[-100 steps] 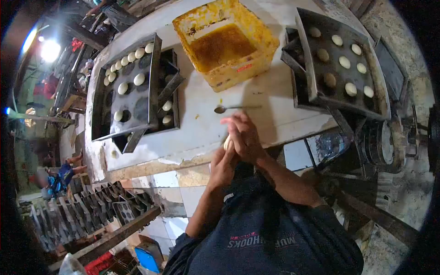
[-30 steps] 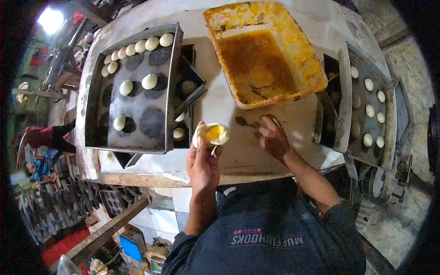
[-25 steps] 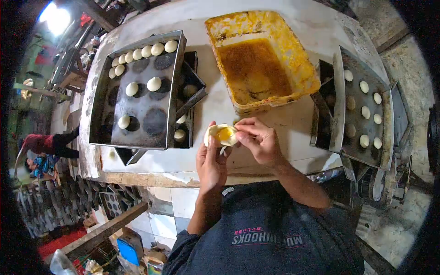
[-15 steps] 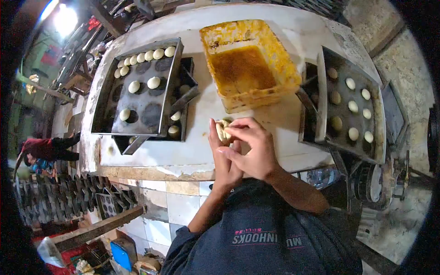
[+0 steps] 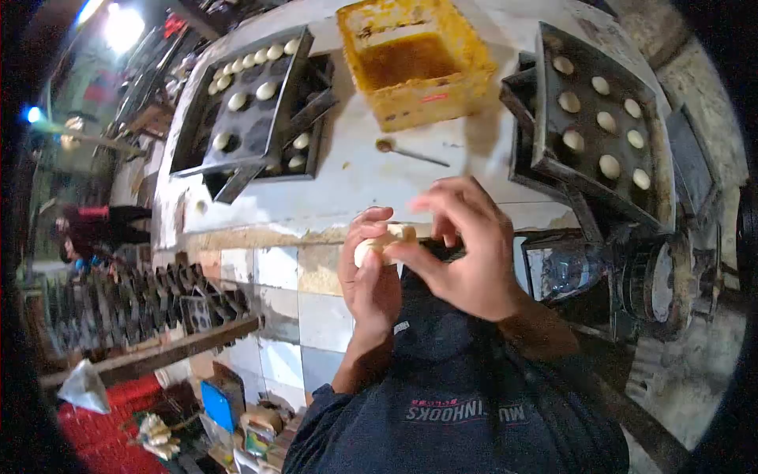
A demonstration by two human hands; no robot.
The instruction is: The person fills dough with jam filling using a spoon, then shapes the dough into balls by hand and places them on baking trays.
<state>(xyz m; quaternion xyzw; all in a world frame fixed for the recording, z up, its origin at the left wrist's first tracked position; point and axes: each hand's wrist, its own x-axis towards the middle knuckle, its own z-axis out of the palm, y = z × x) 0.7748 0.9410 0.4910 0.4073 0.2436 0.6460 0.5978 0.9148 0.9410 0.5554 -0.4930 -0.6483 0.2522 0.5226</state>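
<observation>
My left hand is wrapped round a piece of pale dough just off the table's front edge. My right hand has its thumb against the dough, with its fingers apart and raised. Beyond the hands, a spoon with a brown bowl lies on the white table. Behind the spoon stands a yellow tub with brown liquid in it.
A dark tray with pale dough balls stands at the left, stacked on another. At the right, a second tray holds several balls. A person is at the far left. Tray-like racks stand below.
The view has shifted, so the table sits higher and the spoon shows. Both hands are now nearer the body, off the table's edge. My right fingers have spread away from the dough.
</observation>
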